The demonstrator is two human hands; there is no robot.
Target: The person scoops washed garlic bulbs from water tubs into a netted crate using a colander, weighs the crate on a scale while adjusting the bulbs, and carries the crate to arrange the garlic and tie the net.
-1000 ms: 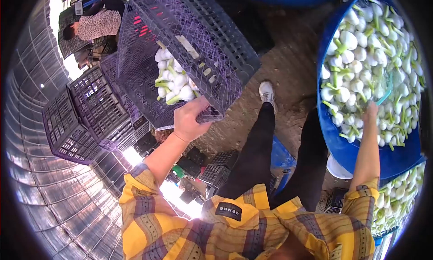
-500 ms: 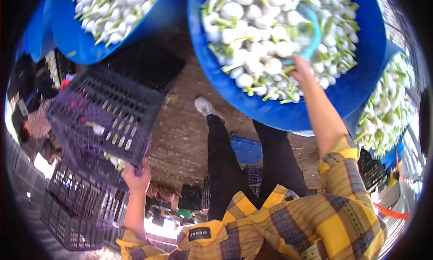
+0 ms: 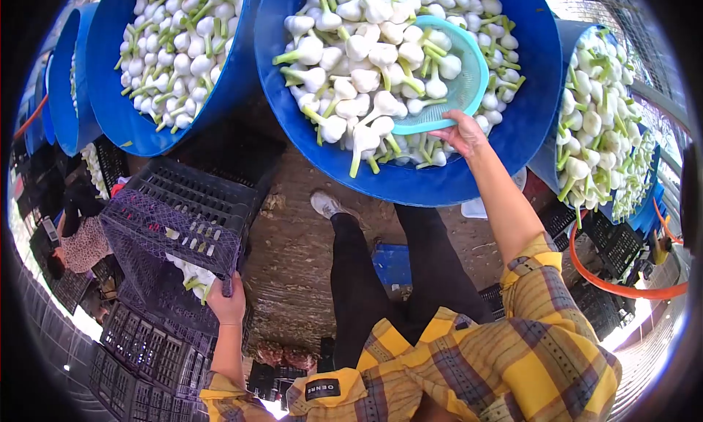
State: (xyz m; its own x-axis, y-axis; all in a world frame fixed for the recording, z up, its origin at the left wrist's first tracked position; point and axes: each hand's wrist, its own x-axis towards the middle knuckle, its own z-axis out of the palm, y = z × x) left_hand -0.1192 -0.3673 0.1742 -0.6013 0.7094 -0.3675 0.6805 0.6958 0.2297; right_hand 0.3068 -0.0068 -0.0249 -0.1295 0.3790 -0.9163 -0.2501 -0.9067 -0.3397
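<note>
- Turquoise basket (image 3: 481, 78), partly filled, sits on garlic bulbs (image 3: 364, 80) inside the blue tub (image 3: 381, 184).
- Right hand (image 3: 466, 135) grips the basket's near rim.
- Left hand (image 3: 226, 303) holds the corner of a crate (image 3: 209, 176) draped in purple netting (image 3: 157, 211).
- Shirt label (image 3: 323, 389) appears to read "OENRE".

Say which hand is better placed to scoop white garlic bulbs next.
Probably the right hand: it holds the turquoise plastic basket among bulbs in the round blue tub; the left hand grips a black plastic crate.
</note>
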